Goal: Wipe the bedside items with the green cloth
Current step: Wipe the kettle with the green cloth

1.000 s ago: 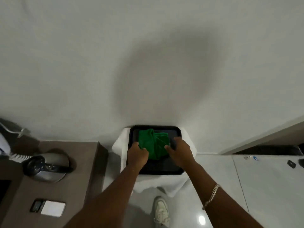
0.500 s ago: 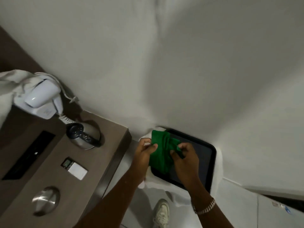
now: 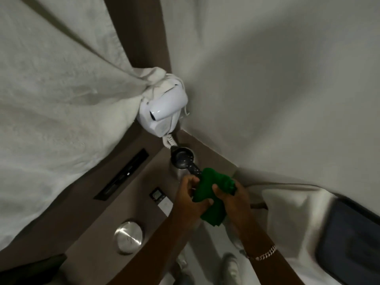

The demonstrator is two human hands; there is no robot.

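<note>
A white curtain fills the left of the view, its gathered end bunched against a wall-mounted white hair dryer above the far corner of a brown bedside counter. At lower right, a dark tray rests on a white-draped stand just past the counter's right edge. A dark recessed slot runs along the counter's back edge. A round metal disc sits near its front edge. A kettle with a black lid stands in the far corner under the dryer's coiled cord. A small white-and-black device lies mid-counter, just left of the hands. Both hands meet above the counter's right edge, beside the kettle's handle, with the green cloth bunched between them. The left hand curls its fingers and thumb closed around the cloth's lower left fold. The right hand, a chain bracelet on its wrist, pinches the upper right fold tightly, thumb pressed into the fabric. White shoes show on the floor below.
</note>
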